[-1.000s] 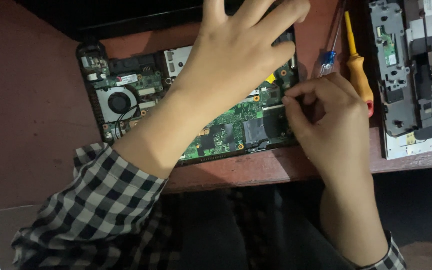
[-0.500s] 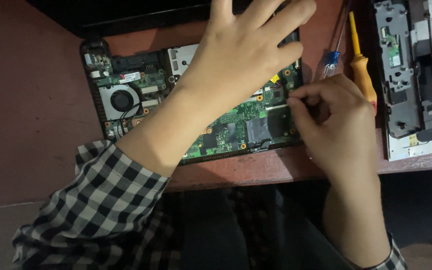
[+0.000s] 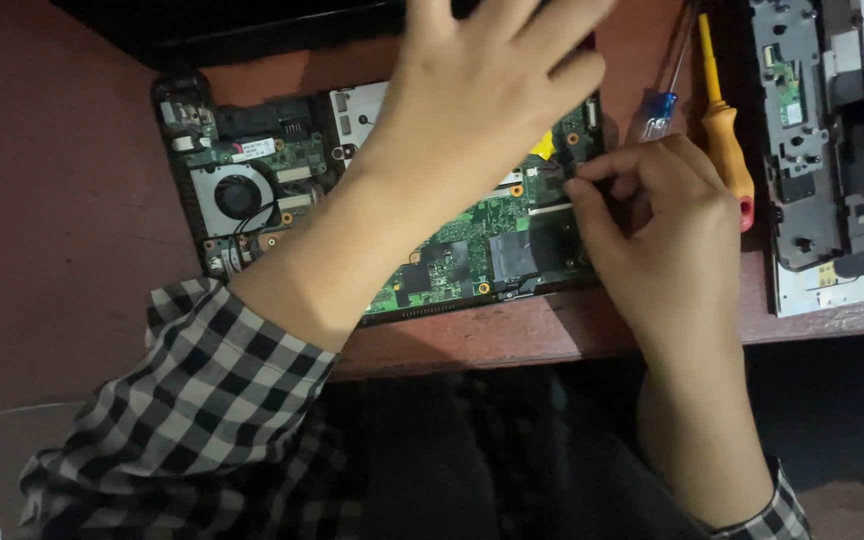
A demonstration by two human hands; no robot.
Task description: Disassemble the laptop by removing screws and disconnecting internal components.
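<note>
Head view: left hand (image 3: pixel 492 100) hiding motherboard (image 3: pixel 452 250)

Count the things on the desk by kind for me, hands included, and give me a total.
Hands: 2, left hand and right hand
Opened laptop bases showing a circuit board: 1
Cooling fans: 1
Screwdrivers: 2, orange-handled and blue-handled
Grey laptop chassis parts: 1
Total: 7

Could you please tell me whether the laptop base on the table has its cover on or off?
Off: the laptop base shows its bare green circuit board and cooling fan.
</note>
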